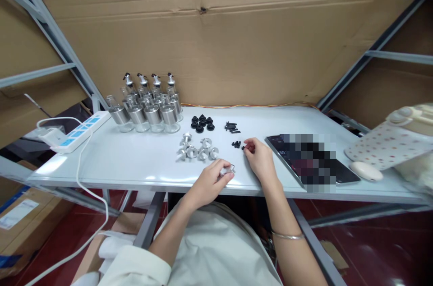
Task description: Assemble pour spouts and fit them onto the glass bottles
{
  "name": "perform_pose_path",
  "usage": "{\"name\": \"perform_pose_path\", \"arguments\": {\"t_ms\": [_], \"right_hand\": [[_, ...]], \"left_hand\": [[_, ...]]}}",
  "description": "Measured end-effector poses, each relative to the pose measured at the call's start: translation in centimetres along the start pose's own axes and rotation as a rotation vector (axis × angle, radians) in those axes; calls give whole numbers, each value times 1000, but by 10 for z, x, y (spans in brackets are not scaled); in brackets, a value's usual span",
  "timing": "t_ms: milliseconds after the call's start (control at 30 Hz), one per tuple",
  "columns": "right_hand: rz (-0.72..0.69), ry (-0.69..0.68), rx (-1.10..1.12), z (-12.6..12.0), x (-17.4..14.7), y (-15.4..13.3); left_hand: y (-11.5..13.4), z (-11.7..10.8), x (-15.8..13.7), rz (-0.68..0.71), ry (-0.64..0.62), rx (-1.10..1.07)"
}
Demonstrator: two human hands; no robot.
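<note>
My left hand point(211, 182) is closed around a silver metal pourer spout point(228, 169) just above the table's front edge. To its right, my right hand point(260, 157) pinches a small black piece point(242, 147) at its fingertips, beside a little group of similar small black pieces point(236, 144). Left of my hands lie several more silver pourer spouts point(192, 152). Behind those sits a cluster of round black stoppers point(202, 122). Thin black strips point(232, 127) rest to the right of the stoppers.
Glass bottles with metal sleeves point(154, 114) stand at the back left, the rear ones topped with pourers. A white power strip point(81, 131) lies at the left edge. On the right are a tablet point(287, 159), a white oval object point(366, 171) and a dotted jug point(382, 141). Cardboard point(216, 51) walls the back.
</note>
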State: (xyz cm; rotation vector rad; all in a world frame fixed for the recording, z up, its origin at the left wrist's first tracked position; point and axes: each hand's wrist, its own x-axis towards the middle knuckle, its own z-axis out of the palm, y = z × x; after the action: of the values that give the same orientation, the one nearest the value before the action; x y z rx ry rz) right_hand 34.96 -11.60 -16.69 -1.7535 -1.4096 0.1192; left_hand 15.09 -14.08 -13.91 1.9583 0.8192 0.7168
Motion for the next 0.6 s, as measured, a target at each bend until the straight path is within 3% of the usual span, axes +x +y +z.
{"name": "perform_pose_path", "arguments": {"t_ms": [167,400,600], "right_hand": [[34,-32,51,0,-1,-3],[14,-65,166,-2,-6,-9],[66,15,228,-5,-15,-7]], "left_hand": [[1,0,0,-7,4,2],[0,2,-1,-101,102,-77],[-4,5,1,-104,169,-214]]}}
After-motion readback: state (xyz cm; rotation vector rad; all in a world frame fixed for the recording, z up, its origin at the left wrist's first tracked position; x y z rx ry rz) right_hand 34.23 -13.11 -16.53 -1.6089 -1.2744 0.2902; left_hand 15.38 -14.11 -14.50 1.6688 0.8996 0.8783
